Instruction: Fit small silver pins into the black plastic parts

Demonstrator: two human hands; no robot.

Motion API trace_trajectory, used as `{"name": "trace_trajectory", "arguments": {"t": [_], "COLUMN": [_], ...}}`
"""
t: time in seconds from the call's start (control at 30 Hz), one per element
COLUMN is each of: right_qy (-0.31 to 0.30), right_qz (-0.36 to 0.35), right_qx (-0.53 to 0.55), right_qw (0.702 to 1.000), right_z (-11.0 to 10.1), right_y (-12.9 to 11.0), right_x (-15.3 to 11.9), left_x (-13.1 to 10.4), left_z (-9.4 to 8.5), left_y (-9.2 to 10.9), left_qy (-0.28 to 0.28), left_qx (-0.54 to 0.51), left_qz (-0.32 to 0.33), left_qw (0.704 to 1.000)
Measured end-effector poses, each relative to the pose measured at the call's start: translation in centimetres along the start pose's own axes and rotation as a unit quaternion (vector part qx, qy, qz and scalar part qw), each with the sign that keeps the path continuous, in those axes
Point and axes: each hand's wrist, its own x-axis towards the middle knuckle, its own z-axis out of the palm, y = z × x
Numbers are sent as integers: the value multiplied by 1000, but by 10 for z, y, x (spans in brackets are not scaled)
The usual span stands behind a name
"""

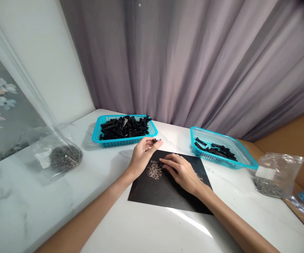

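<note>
My left hand [143, 154] is raised between the left basket and the black mat, thumb and fingers closed on a small black plastic piece [155, 140]. Most of that piece is hidden by the fingers. My right hand [180, 171] hovers low over the black mat [152, 193], its fingers apart and bent down at the right edge of a pile of tiny shiny metal pieces [154, 170]. Nothing shows between its fingertips, which are partly hidden. A smaller group of metal pieces [198, 174] lies on the mat behind my right wrist.
A blue basket [125, 142] heaped with black plastic pieces stands back left. Another blue basket [244, 154], back right, holds fewer long black pieces. Clear bags of metal pieces lie at left [66, 158] and right [269, 186]. A grey curtain [167, 63] hangs behind the white table [109, 225].
</note>
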Motion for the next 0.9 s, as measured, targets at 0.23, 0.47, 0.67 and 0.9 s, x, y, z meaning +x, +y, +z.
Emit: {"name": "trace_trajectory", "arguments": {"t": [0.23,0.47,0.67,0.9], "right_qy": [-25,-1,-71,-72], "right_qz": [6,51,-12,-22], "right_qx": [61,139,31,-95], "right_qw": [998,989,997,993], "right_z": [-4,1,0,1], "right_y": [-2,7,9,16], "right_x": [0,10,14,19], "left_x": [-2,-1,-2,-2], "left_z": [1,0,-1,-2], "left_y": [-5,-5,-3,-4], "left_qy": [-15,-16,-17,-20], "left_qx": [14,27,31,43], "left_qz": [8,13,10,12], "left_qw": [1000,999,999,999]}}
